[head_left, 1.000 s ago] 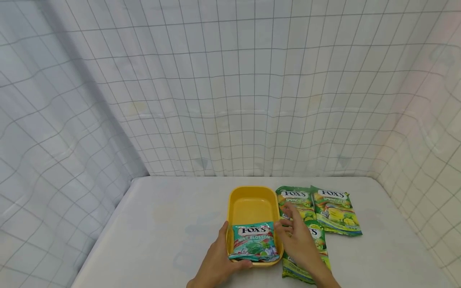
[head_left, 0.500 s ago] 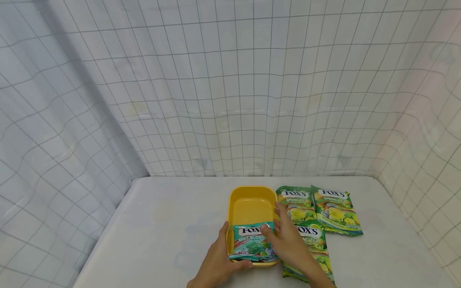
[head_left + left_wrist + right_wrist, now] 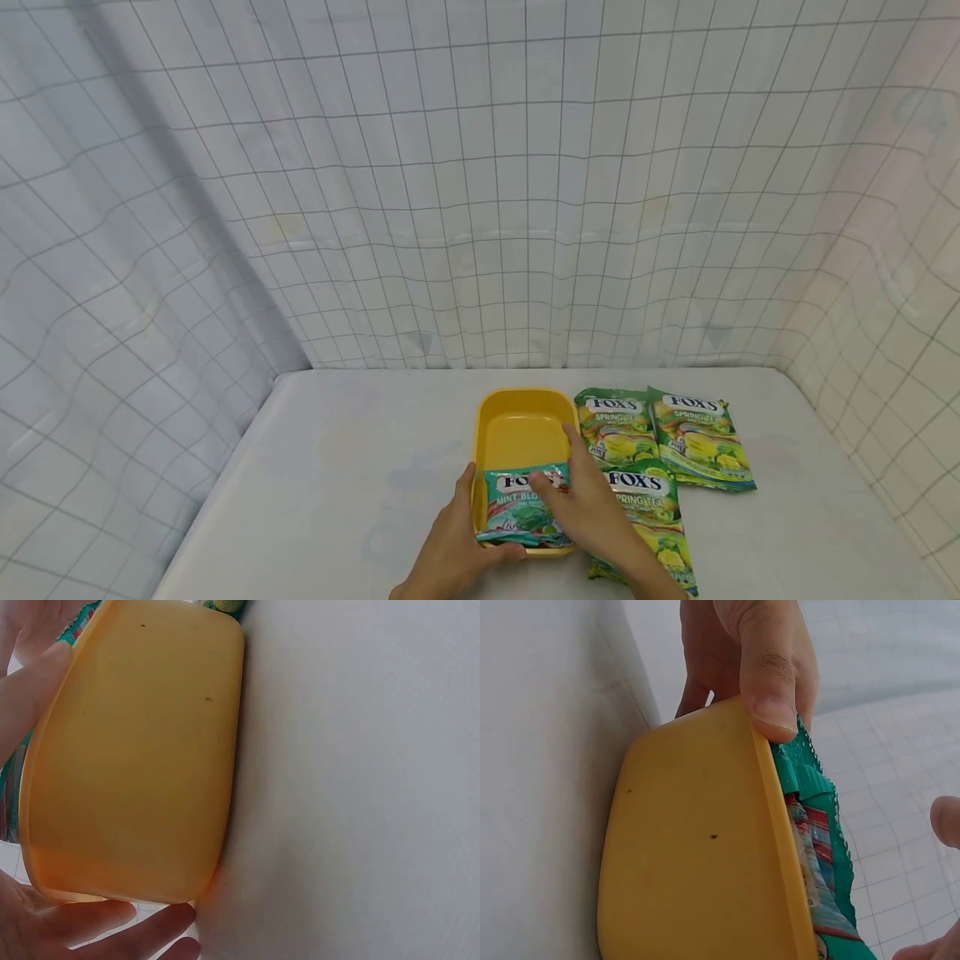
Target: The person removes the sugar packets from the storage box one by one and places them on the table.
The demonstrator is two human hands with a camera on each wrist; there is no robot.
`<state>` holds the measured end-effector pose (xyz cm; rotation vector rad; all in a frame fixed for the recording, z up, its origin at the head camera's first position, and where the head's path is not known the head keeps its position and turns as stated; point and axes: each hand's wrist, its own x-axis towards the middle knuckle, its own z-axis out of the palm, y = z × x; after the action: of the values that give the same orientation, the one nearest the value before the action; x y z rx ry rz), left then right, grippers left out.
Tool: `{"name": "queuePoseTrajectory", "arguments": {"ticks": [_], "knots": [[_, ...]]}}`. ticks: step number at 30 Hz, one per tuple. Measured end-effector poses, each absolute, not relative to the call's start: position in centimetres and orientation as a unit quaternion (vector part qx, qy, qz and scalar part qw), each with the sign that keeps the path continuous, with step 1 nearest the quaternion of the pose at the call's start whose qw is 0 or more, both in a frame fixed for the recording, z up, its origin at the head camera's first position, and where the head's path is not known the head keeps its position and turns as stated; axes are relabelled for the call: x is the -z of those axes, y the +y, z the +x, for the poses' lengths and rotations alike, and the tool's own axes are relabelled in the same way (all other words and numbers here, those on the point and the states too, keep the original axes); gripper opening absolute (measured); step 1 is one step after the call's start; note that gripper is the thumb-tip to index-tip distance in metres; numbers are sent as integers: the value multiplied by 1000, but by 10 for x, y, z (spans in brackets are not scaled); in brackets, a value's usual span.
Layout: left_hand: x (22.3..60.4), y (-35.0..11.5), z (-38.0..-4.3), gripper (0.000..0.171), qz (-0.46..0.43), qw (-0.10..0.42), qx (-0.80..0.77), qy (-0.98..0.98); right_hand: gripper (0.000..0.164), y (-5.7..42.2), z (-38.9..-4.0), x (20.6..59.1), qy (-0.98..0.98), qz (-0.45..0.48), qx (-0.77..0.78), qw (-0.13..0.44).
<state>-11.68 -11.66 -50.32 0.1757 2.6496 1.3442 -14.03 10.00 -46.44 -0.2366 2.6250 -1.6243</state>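
Note:
A yellow plastic tray point(image 3: 519, 440) stands on the table, with a teal FOX'S Mint Blossom candy bag point(image 3: 517, 515) lying in its near half. My left hand point(image 3: 448, 537) grips the tray's near left corner. Its thumb point(image 3: 774, 712) presses on the near rim while the fingers point(image 3: 112, 930) lie along the left wall. Over the right side of the bag hovers my right hand point(image 3: 596, 512), thumb and fingers spread apart. Its fingers reach to the tray's right rim, and the thumb covers part of the bag's lettering. Whether it touches the bag cannot be told.
Right of the tray lie three green FOX'S Spring Tea candy bags: one at the back point(image 3: 618, 429), one at the far right point(image 3: 701, 442) and one in front point(image 3: 660, 533), partly behind my right forearm. White grid-patterned cloth point(image 3: 525, 208) surrounds the white table point(image 3: 352, 467).
My right hand has moved left from the tray's right edge to over the Mint Blossom bag, uncovering more of the Spring Tea bags. The left hand and tray have stayed put.

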Motion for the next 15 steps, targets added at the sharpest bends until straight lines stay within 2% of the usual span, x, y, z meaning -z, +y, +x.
{"name": "queuePoseTrajectory", "arguments": {"ticks": [15], "knots": [[503,-116,-115,135,51,89,-451,887,106,86,-138,461,875,-34,479,56]]}}
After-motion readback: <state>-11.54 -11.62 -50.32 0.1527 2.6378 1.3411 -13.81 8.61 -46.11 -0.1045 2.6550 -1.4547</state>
